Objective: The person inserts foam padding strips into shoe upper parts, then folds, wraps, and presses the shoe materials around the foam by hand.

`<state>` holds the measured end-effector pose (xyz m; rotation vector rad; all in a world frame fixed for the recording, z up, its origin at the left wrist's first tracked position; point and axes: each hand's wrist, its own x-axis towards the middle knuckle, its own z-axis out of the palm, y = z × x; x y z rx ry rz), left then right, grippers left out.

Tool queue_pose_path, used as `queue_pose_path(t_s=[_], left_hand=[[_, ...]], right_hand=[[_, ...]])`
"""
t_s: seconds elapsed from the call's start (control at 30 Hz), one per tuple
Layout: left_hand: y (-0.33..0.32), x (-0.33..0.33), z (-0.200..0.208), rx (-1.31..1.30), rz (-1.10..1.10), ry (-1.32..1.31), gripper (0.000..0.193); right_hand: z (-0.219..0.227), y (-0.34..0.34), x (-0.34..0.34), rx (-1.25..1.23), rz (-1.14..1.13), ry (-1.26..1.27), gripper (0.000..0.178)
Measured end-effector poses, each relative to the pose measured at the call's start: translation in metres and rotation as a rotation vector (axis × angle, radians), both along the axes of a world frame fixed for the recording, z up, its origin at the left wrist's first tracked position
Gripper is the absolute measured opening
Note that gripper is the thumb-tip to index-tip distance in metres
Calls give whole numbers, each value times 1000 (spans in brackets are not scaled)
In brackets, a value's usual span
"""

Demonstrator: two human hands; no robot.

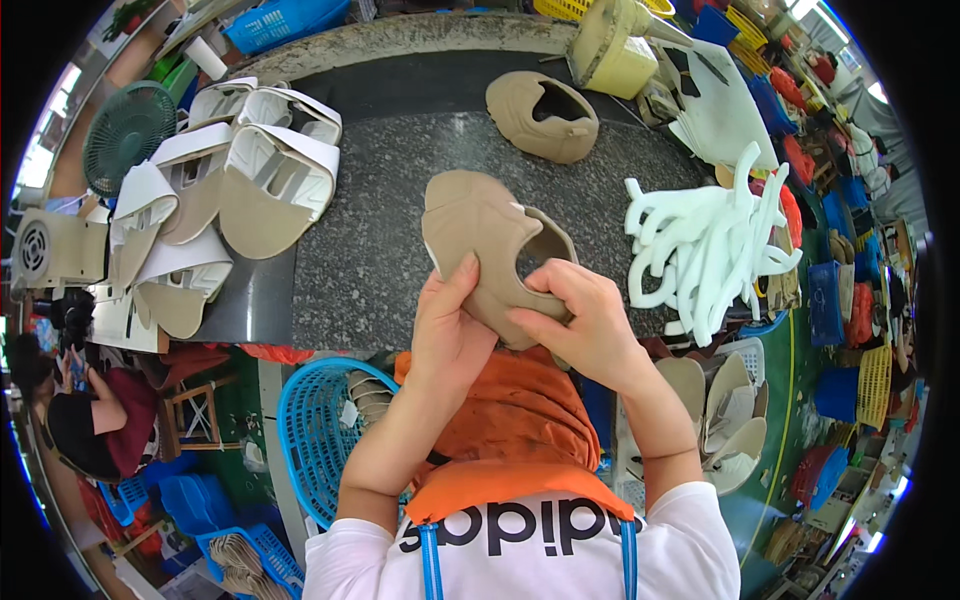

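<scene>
Tan shoe upper (487,250), apparently light, soft and floppy: left hand (448,325) pinched closed on its near-left edge, right hand (583,322) closed around the collar opening, the firmest-looking hold.

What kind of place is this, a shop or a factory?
Most likely a shoe workshop. Both hands hold a tan shoe upper over a stone bench; stacked uppers, white plastic inserts and baskets of parts surround it.
</scene>
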<state>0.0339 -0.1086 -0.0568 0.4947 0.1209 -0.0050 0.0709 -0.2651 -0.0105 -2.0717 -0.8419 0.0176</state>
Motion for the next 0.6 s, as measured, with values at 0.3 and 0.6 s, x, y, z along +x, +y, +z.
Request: queue_pose_path(t_s=[0.3,0.6], left_hand=[[115,44,-21,1642,784,-65,18],[28,11,41,631,73,-211,39]], right_hand=[[8,-18,45,-73,-177,-844,30],[10,9,44,212,66,-649,35]])
